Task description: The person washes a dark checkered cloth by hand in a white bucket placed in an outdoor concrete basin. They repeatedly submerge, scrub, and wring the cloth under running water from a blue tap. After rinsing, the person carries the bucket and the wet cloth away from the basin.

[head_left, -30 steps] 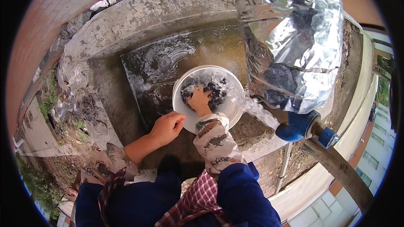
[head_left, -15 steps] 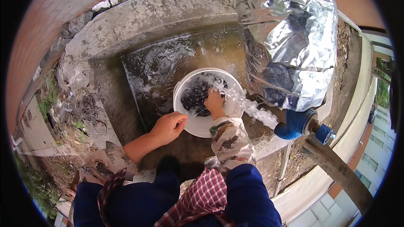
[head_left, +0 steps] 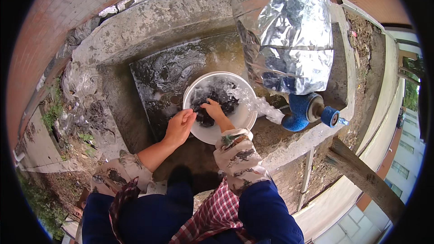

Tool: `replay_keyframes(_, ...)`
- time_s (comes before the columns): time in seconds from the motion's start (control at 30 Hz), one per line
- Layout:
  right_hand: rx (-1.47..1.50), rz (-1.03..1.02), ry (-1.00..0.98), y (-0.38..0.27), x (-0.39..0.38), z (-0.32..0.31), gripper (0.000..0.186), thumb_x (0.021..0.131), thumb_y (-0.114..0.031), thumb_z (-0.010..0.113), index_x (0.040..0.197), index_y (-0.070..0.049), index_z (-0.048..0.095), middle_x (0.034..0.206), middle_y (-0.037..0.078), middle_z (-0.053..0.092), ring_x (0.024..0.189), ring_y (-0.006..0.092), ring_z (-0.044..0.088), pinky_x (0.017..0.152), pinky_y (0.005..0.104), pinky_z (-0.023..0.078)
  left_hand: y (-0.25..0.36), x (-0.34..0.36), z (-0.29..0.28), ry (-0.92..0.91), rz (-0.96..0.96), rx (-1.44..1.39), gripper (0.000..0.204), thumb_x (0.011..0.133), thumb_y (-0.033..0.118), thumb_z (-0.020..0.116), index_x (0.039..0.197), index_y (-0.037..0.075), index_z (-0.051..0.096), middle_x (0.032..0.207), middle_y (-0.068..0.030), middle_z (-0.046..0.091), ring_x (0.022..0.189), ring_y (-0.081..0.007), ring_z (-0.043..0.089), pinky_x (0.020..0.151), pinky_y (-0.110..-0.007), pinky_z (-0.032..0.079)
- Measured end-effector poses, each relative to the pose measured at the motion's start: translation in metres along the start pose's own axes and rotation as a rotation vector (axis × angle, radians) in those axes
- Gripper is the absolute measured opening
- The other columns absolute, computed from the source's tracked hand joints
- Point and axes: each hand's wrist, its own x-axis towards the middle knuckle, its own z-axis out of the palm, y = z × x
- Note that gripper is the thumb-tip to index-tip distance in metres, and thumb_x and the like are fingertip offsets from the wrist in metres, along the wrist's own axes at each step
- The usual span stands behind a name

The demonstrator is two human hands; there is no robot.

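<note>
Bucket: white plastic, round, ctr of frame (head_left: 242, 119), sitting in the trough, water churning inside
Dark cloth: bunched up in the bucket, approx. mid-frame (head_left: 226, 103), wet, partly under the splash
R hand: down in the bucket (head_left: 214, 110), fingers bent & a bit apart, resting on the cloth; can't tell if it's actually gripping any
L hand: just left of ctr, by the bucket's left rim (head_left: 179, 129), fingers together, loosely curled; can't tell if it touches the rim. The two hands are apart, but pretty near each other
Water: thick jet (head_left: 270, 110) shooting left from the tap into the bucket
Tap: blue metal, right of ctr (head_left: 296, 115), under the foil-wrapped pipe, upper right of ctr (head_left: 289, 31)
Trough: old concrete, stained, wall runs across upper left to top ctr (head_left: 149, 31); wet dark floor w/ ripples left of the bucket
Clothes: beige printed sleeves (head_left: 242, 158), dark blue garment (head_left: 149, 217) & red/white plaid fabric (head_left: 212, 214), all along the bottom
Surroundings: wooden post lower right (head_left: 366, 178), bldg w/ windows far right (head_left: 402, 167), weeds far left (head_left: 53, 108)
</note>
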Motion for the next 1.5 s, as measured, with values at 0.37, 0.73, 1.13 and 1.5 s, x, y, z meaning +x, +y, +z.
replay_keyframes(0.37,1.391,-0.153,-0.392,-0.07,-0.215,-0.122,0.086,0.048,-0.014,0.051,0.129,0.003,0.031,0.129,0.018,0.04,0.118,0.0314,0.04,0.103,0.0399,0.027,0.019,0.025,0.046,-0.429,-0.589,-0.532,0.088,0.067,0.054,0.062,0.131,0.003,0.029,0.126,-0.0199,0.039,0.111,-0.0252,0.045,0.093,-0.039,0.035)
replay_keyframes(0.73,1.569,-0.074,-0.078,-0.044,-0.179,-0.105,0.063,0.086,-0.054,0.037,0.122,-0.003,0.041,0.117,0.014,0.051,0.104,0.0258,0.052,0.091,0.0385,0.04,0.083,-0.047,0.074,-0.305,0.181,-0.135,0.013,0.068,0.008,0.052,0.075,-0.002,0.055,0.066,-0.0107,0.058,0.059,-0.0201,0.058,0.055,-0.031,0.043)
replay_keyframes(1.13,1.443,0.09,0.224,-0.06,-0.152,-0.087,0.028,0.077,-0.021,0.057,0.096,-0.001,0.057,0.094,0.012,0.061,0.084,0.0243,0.06,0.079,0.0332,0.046,0.029,0.051,0.051,0.208,0.111,0.657,0.034,0.074,0.029,0.056,0.092,0.0,0.058,0.088,-0.0227,0.059,0.081,-0.0381,0.057,0.072,-0.045,0.044)
replay_keyframes(1.5,-0.737,0.121,-0.189,-0.035,-0.049,-0.009,0.077,0.075,-0.029,0.061,0.137,-0.026,0.016,0.142,0.013,0.011,0.126,0.0432,0.016,0.089,0.0657,0.027,0.0,0.002,0.023,-0.106,0.161,0.67,0.036,0.081,0.021,0.055,0.111,0.001,0.051,0.126,-0.0198,0.037,0.108,-0.0373,0.045,0.088,-0.041,0.04)
